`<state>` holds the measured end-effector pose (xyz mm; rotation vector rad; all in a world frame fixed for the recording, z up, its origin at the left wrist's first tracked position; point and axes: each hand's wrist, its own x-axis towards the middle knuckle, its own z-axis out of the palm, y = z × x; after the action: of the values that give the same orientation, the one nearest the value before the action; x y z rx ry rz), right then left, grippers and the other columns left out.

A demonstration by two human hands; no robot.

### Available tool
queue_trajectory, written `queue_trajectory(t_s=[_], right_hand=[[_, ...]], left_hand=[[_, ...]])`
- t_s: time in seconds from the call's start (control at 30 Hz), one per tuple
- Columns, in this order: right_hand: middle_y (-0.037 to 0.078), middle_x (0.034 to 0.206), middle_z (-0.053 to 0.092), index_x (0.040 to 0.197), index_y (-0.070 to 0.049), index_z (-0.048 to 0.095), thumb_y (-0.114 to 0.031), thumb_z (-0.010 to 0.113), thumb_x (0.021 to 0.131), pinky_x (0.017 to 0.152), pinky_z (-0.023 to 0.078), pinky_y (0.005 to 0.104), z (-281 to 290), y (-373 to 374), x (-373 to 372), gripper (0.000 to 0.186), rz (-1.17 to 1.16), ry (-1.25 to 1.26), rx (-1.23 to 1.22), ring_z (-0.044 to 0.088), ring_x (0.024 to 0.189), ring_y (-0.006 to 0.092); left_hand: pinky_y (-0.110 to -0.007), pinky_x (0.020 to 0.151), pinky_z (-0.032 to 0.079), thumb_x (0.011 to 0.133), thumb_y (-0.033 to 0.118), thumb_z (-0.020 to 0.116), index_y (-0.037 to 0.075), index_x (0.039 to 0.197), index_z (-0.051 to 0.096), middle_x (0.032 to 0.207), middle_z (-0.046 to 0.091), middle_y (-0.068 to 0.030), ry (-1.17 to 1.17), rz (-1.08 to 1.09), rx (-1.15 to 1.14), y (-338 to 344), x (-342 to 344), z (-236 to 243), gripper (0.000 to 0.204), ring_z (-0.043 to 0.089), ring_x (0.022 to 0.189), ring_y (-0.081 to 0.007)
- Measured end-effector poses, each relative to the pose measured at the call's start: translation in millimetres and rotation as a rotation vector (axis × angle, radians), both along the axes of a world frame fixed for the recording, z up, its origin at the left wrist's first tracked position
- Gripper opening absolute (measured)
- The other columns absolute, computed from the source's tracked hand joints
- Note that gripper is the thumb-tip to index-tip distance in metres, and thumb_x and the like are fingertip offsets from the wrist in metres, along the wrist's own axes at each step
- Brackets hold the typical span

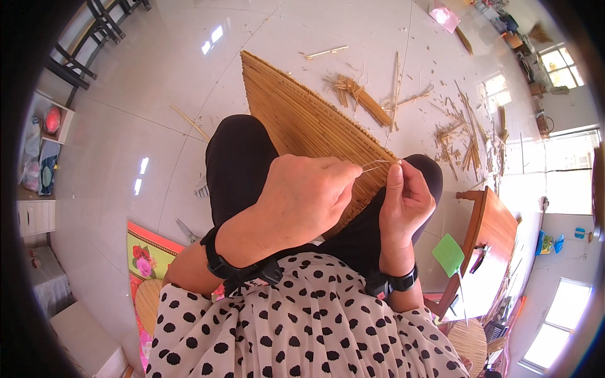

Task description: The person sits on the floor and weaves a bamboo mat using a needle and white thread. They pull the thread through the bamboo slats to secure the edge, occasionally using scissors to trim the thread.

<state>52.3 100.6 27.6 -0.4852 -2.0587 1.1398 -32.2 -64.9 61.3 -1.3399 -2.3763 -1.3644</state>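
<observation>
A stiff panel of golden-brown stalks (302, 120), laid side by side with a stitched-looking edge, rests slanting across my knees. My left hand (309, 192) is closed in a pinch on a pale thread (375, 165). From there the thread runs a short way to my right hand (406, 198). That hand pinches the thread between thumb and forefinger at the panel's right corner. Whether a needle is in either hand is too small to tell.
Bundled stalks (362, 99) and loose stalk scraps (463, 135) litter the tiled floor ahead and right. Scissors (186, 230) lie on the floor left, near a floral mat (144, 255). A wooden table (482, 233) and green fly swatter (449, 254) are close on my right.
</observation>
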Motion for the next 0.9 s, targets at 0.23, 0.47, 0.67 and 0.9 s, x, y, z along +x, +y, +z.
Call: queue_trajectory(t_s=[0.23,0.47,0.67,0.9], right_hand=[[-0.002,0.068,0.061,0.098,0.006,0.070,-0.015,0.072,0.094,0.056,0.042,0.0175,-1,1,0,0.021,-0.004,0.001,0.008,0.050,0.062,0.0011],[0.002,0.068,0.064,0.097,0.005,0.070,-0.012,0.073,0.092,0.057,0.045,0.0188,3,-4,4,0.017,-0.016,-0.057,0.047,0.054,0.062,0.0026],[0.008,0.071,0.068,0.097,0.004,0.071,-0.008,0.075,0.089,0.058,0.048,0.0208,4,-10,2,0.015,0.040,-0.039,0.103,0.061,0.061,0.0074],[0.012,0.085,0.072,0.101,0.003,0.069,-0.005,0.078,0.082,0.065,0.055,0.0260,1,-18,1,0.023,0.253,0.037,0.172,0.070,0.070,0.0183]], left_hand=[[-0.031,0.048,0.048,0.078,-0.002,0.071,0.002,0.097,0.070,0.069,0.066,-0.0105,0.012,0.002,0.000,2,0,-2,0.019,0.064,0.055,-0.0248],[-0.033,0.048,0.048,0.080,0.000,0.069,0.002,0.095,0.070,0.071,0.067,-0.0108,0.012,-0.022,-0.109,-4,1,8,0.016,0.065,0.056,-0.0265],[-0.033,0.048,0.048,0.081,-0.001,0.068,0.003,0.096,0.070,0.071,0.068,-0.0106,0.038,-0.008,-0.108,-10,1,9,0.015,0.065,0.057,-0.0266],[-0.028,0.048,0.044,0.082,-0.006,0.066,0.001,0.099,0.070,0.067,0.064,-0.0095,-0.041,-0.023,-0.006,-32,0,9,0.019,0.060,0.052,-0.0203]])
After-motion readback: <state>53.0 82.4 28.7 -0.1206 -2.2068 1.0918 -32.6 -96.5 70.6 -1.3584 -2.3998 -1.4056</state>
